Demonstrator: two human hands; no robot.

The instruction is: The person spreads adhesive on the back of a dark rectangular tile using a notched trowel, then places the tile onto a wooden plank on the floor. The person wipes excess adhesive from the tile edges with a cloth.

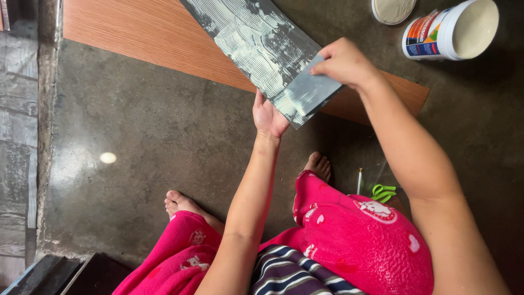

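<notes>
A dark grey plank (256,41) smeared with ridged white adhesive slants from the top centre down to my hands. My left hand (268,116) grips its near edge from below. My right hand (343,63) holds a flat grey spreader (312,90) pressed onto the plank's lower end. Under the plank lies a wood-grain brown board (153,38) on the concrete floor.
An open white tub of pale paste (453,30) and its lid (392,8) stand at the top right. Green-handled scissors (383,192) lie on the floor by my right knee. My bare feet and pink trousers fill the bottom. Dark planks lie along the left edge.
</notes>
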